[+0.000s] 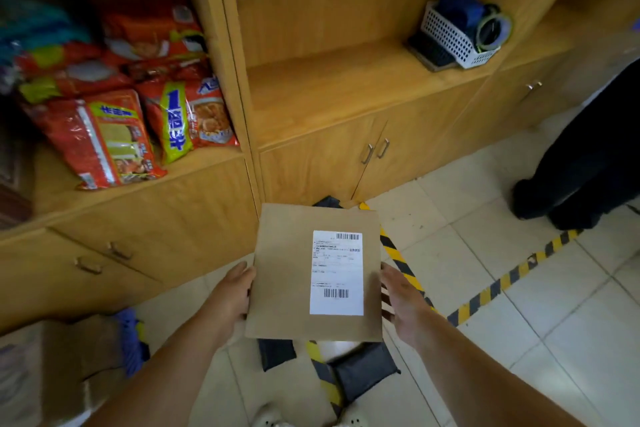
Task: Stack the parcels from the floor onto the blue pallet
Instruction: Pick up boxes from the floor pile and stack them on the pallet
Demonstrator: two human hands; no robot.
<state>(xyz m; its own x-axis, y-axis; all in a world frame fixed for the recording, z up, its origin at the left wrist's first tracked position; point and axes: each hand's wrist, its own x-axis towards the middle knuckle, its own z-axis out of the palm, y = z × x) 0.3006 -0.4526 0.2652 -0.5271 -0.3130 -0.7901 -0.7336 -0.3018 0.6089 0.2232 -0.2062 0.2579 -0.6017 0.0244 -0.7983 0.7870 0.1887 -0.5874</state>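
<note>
A flat brown paper parcel (287, 274) with a white shipping label sits in mid-air above the floor, held between both hands. My left hand (232, 295) grips its left edge, fingers hidden under it. My right hand (401, 302) holds its right edge. Below it, dark grey parcels (362, 374) lie on the tiled floor, one more (277, 354) partly hidden under the held parcel. A bit of the blue pallet (130, 340) shows at the lower left, beside a cardboard box (52, 374) that looks stacked there.
Wooden cabinets (194, 218) stand right in front, their shelf filled with red snack bags (104, 139). A white basket (453, 35) sits on the middle shelf. Yellow-black tape (502, 284) crosses the tiles. Another person's dark trouser legs (581, 170) stand at right.
</note>
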